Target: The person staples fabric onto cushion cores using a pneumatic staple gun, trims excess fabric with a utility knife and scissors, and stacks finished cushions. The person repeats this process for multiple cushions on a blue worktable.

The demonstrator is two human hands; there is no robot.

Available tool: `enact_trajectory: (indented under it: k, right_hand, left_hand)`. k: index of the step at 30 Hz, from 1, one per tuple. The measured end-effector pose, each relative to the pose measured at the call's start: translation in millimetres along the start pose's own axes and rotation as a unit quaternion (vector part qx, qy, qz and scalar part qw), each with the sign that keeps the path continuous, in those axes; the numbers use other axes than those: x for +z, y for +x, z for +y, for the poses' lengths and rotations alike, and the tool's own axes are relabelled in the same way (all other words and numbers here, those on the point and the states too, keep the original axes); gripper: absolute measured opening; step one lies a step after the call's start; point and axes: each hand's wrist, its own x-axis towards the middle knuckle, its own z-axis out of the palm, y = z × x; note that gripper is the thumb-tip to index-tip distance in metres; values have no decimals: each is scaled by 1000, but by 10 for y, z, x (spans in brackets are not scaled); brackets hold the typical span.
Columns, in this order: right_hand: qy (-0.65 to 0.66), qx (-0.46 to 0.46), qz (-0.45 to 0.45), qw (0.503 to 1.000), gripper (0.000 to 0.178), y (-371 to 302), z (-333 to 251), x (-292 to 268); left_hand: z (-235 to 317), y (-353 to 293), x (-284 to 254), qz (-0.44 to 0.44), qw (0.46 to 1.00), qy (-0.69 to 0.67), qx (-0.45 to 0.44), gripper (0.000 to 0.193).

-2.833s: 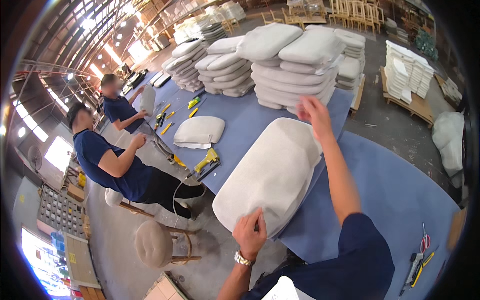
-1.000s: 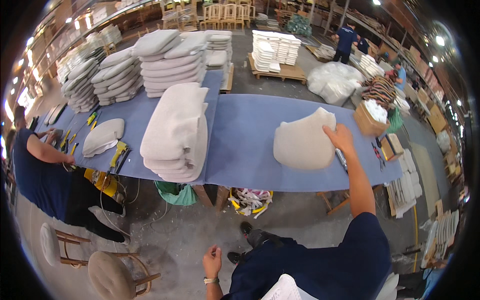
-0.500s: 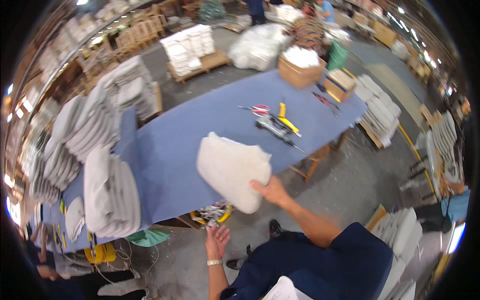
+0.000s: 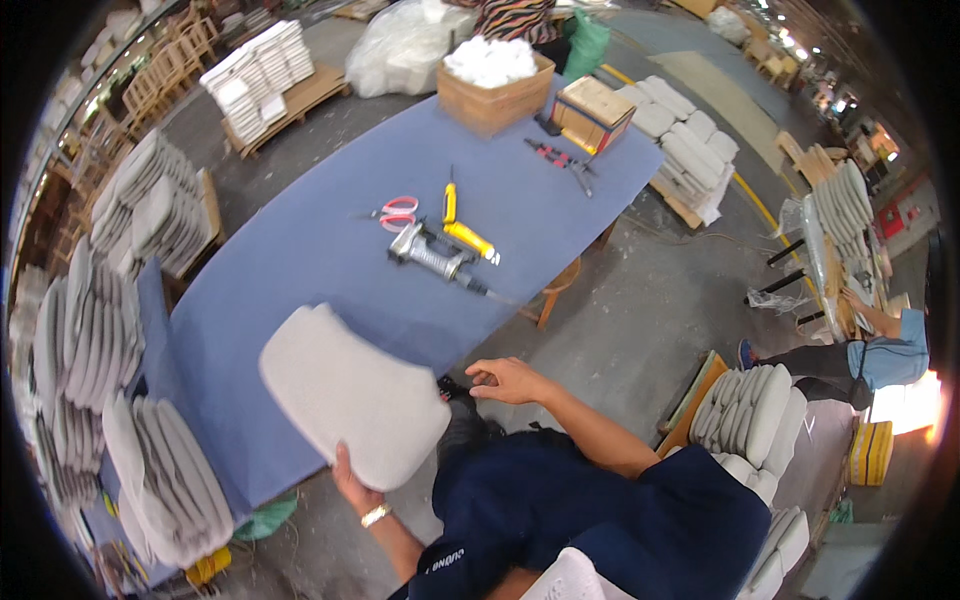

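Observation:
A light grey upholstered seat cushion (image 4: 350, 395) lies across the near edge of the blue table, partly overhanging it. My left hand (image 4: 357, 484) grips its near edge, thumb on top and the other fingers hidden beneath. Just right of the cushion, my right hand (image 4: 507, 381) is off it, holding nothing, with its fingers loosely bent and apart. Beyond the cushion on the table (image 4: 290, 240) lie a grey air-powered tool (image 4: 432, 252) with a hose, red-handled scissors (image 4: 399, 214), a yellow utility knife (image 4: 449, 203) and a second yellow tool (image 4: 470, 240).
Stacked grey cushions (image 4: 165, 480) stand at the table's left end, and another stack (image 4: 745, 415) is at my right. A carton of white stuffing (image 4: 490, 95), a smaller box (image 4: 590, 112) and red-handled pliers (image 4: 562, 160) occupy the far end. A person (image 4: 885, 350) works at far right.
My left hand has come up from beside the table and taken hold of the cushion. My right hand has let go of it. The cushion has turned, and the view has swung right.

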Motion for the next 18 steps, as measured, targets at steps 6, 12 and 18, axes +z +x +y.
enact_trajectory:
  k: [6, 12, 18]
  right_hand:
    - [-154, -8, 179, 972, 53, 1402, 389, -305]
    - [-319, -31, 241, 916, 56, 2365, 360, -335]
    - [-303, -2, 226, 926, 44, 2648, 564, -610]
  left_hand:
    - [467, 792, 352, 52, 956, 270, 104, 58]
    - [685, 1432, 299, 71, 859, 477, 172, 62]
    - [1190, 1446, 976, 82, 884, 459, -24, 86]
